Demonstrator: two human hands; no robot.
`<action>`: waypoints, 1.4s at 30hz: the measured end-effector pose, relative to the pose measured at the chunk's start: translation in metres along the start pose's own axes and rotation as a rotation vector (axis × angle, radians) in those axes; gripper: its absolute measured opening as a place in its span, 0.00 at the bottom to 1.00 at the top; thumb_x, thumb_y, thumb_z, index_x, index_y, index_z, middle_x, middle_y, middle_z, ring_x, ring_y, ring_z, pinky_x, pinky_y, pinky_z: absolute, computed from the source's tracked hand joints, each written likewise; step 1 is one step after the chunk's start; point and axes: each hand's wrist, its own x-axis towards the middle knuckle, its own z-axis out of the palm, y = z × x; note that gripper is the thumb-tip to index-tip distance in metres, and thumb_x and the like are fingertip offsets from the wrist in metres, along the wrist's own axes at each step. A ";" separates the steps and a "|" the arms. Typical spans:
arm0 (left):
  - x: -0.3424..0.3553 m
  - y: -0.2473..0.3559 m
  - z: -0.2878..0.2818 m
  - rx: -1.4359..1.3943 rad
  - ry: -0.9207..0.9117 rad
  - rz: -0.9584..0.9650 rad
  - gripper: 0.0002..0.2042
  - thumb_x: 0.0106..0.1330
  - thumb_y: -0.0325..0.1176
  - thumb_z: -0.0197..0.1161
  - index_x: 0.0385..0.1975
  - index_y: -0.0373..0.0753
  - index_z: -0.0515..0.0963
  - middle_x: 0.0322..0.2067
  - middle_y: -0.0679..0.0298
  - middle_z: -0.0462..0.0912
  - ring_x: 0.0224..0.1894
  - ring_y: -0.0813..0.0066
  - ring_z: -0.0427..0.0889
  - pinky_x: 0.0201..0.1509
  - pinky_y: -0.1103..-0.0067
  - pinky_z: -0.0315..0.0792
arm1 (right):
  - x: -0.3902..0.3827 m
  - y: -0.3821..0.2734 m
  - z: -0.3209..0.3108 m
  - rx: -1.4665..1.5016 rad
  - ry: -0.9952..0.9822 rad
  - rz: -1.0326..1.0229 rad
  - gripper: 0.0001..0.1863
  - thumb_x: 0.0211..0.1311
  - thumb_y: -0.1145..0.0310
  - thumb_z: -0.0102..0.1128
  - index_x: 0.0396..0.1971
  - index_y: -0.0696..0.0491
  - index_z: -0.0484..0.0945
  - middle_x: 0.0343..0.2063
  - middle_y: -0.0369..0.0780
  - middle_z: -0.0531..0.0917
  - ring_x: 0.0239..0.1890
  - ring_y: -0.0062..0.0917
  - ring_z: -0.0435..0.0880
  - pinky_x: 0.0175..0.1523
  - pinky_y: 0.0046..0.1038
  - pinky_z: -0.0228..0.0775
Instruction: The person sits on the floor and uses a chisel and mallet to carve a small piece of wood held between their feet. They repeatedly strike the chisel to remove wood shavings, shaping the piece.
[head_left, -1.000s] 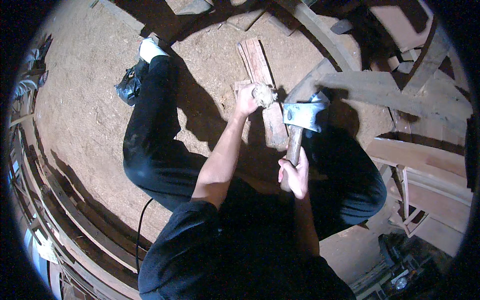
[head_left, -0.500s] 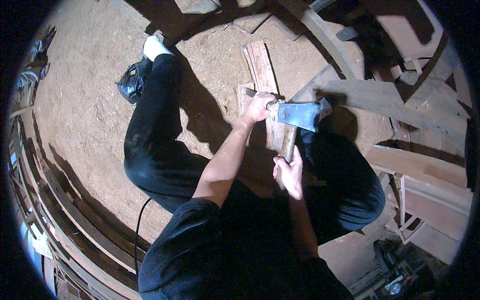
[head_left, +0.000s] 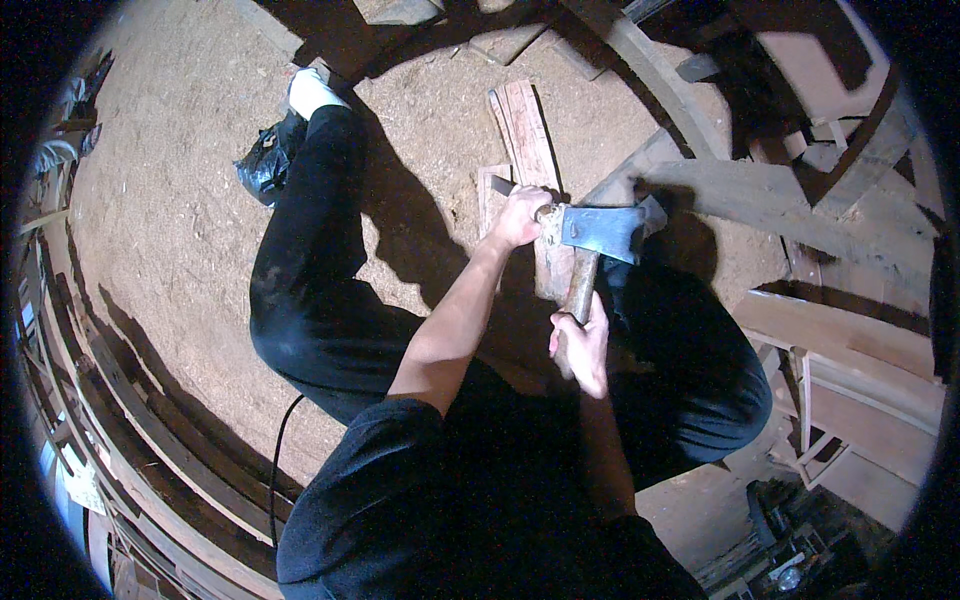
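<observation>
While the right hand (head_left: 584, 350) was wrapped around the handle of the axe (head_left: 602, 233), the axe head lay just ahead of that hand. A little farther out and to its left, the left hand (head_left: 518, 216) was clenched around a tool (head_left: 503, 186), whose pale, frayed end faced the axe head; I could not tell if they touched. The tool's dark end stuck out beyond the left hand. Below, a plank (head_left: 530, 125) stretched away along the floor (head_left: 425, 130).
</observation>
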 end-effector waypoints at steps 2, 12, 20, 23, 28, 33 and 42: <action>-0.002 -0.005 0.000 0.012 -0.020 -0.051 0.08 0.40 0.32 0.59 0.20 0.39 0.71 0.21 0.57 0.73 0.32 0.55 0.73 0.38 0.67 0.64 | -0.001 -0.003 0.001 -0.003 0.004 0.001 0.15 0.47 0.82 0.50 0.37 0.56 0.64 0.16 0.37 0.70 0.08 0.20 0.68 0.11 0.22 0.61; 0.003 0.004 -0.003 -0.003 -0.016 -0.091 0.07 0.42 0.32 0.59 0.20 0.38 0.71 0.22 0.56 0.75 0.32 0.54 0.74 0.39 0.68 0.65 | -0.002 -0.005 -0.001 -0.045 0.005 0.017 0.14 0.47 0.82 0.49 0.35 0.56 0.63 0.16 0.37 0.69 0.08 0.20 0.68 0.11 0.23 0.61; 0.008 0.002 0.000 -0.035 0.030 -0.073 0.08 0.41 0.32 0.57 0.18 0.37 0.69 0.21 0.55 0.74 0.32 0.53 0.74 0.38 0.67 0.65 | 0.004 -0.005 0.005 -0.088 0.116 -0.007 0.12 0.48 0.81 0.50 0.34 0.55 0.63 0.18 0.38 0.70 0.09 0.19 0.68 0.13 0.22 0.62; 0.002 -0.001 0.002 -0.048 0.042 -0.063 0.07 0.40 0.32 0.57 0.18 0.37 0.68 0.21 0.55 0.73 0.31 0.52 0.73 0.37 0.67 0.65 | 0.003 0.009 -0.005 -0.141 0.181 0.058 0.13 0.50 0.77 0.51 0.36 0.53 0.62 0.18 0.37 0.70 0.10 0.19 0.67 0.14 0.23 0.62; 0.006 0.007 -0.005 -0.009 0.066 -0.115 0.09 0.42 0.35 0.58 0.19 0.37 0.70 0.23 0.54 0.74 0.31 0.52 0.74 0.37 0.67 0.66 | 0.014 0.022 0.010 -0.228 0.235 -0.061 0.16 0.47 0.83 0.49 0.36 0.54 0.61 0.14 0.36 0.67 0.08 0.18 0.65 0.13 0.21 0.58; 0.006 0.002 -0.005 -0.034 0.210 -0.099 0.11 0.43 0.38 0.60 0.18 0.36 0.71 0.22 0.53 0.74 0.29 0.51 0.74 0.37 0.66 0.67 | 0.002 0.004 0.020 0.001 0.240 -0.055 0.14 0.48 0.83 0.49 0.35 0.55 0.61 0.15 0.37 0.68 0.09 0.18 0.67 0.13 0.20 0.59; 0.001 -0.013 0.007 0.085 -0.010 -0.053 0.09 0.39 0.33 0.58 0.20 0.37 0.71 0.24 0.54 0.75 0.32 0.55 0.75 0.38 0.68 0.67 | 0.018 0.037 0.013 -0.263 0.255 -0.093 0.18 0.47 0.82 0.50 0.40 0.55 0.62 0.14 0.37 0.70 0.08 0.19 0.66 0.13 0.21 0.59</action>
